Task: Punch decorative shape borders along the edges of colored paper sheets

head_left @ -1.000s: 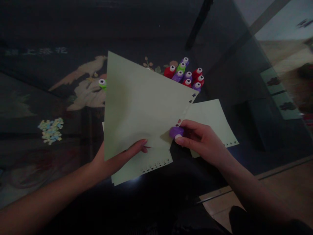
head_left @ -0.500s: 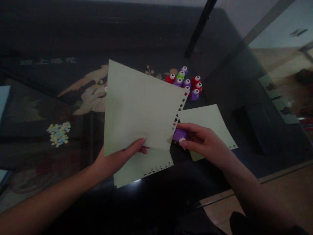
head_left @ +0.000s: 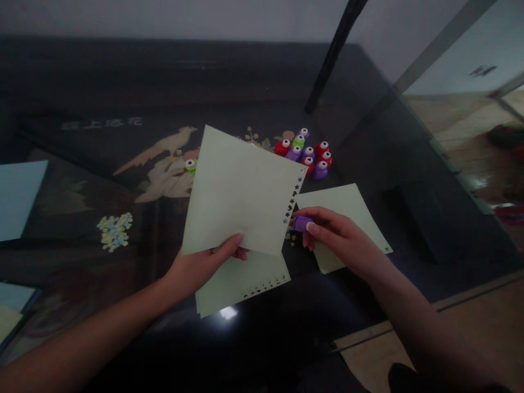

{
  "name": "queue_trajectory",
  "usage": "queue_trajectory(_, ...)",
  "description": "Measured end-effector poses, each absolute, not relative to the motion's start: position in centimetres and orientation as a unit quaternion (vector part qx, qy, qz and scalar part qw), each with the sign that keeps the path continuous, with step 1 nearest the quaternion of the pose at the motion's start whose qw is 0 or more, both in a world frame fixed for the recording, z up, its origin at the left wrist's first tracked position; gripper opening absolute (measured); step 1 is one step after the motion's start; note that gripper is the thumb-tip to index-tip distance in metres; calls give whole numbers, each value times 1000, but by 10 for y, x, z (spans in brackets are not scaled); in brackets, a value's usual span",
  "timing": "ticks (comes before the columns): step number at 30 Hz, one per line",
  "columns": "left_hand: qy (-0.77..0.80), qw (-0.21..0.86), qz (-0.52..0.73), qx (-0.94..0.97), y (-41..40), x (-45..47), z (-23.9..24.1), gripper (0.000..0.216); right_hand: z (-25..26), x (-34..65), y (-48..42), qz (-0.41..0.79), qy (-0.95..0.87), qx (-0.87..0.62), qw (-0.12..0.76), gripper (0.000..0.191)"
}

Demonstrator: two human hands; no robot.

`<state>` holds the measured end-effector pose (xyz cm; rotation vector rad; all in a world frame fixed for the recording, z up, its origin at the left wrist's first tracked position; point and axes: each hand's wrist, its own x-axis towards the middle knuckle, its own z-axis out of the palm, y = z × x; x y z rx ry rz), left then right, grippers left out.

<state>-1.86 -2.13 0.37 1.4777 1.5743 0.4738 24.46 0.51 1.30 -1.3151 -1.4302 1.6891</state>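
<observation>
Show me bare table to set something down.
Bare-looking: between paper bits and held sheet; also right of the punches, behind the right sheet. Crowded: around the right hand, where purple punch, held sheet and right sheet bunch up.

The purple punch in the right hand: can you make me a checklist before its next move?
1. Right hand has the punch: ok.
2. Left hand has the sheet: ok.
3. Punch off the sheet: ok, a gap shows beside the edge.
4. Holes all down that edge: not ok, the bottom end is bare.
5. Punch clean inside: cannot tell, its inside is hidden.
</observation>
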Motion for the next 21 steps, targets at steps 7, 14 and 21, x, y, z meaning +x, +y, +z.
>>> queue_trajectory(7, 628, 459, 203, 595, -20, -20, -1, 43, 9, 243, 7, 700, -402, -458, 374, 27)
queue_trajectory(14, 603, 475, 253, 589, -17, -19, -3, 41, 5, 244, 15, 709, -361, -472, 380, 33)
queue_trajectory(21, 585, 474, 285, 593, -17, -17, -2, 39, 9, 241, 13, 655, -445, -476, 384, 43)
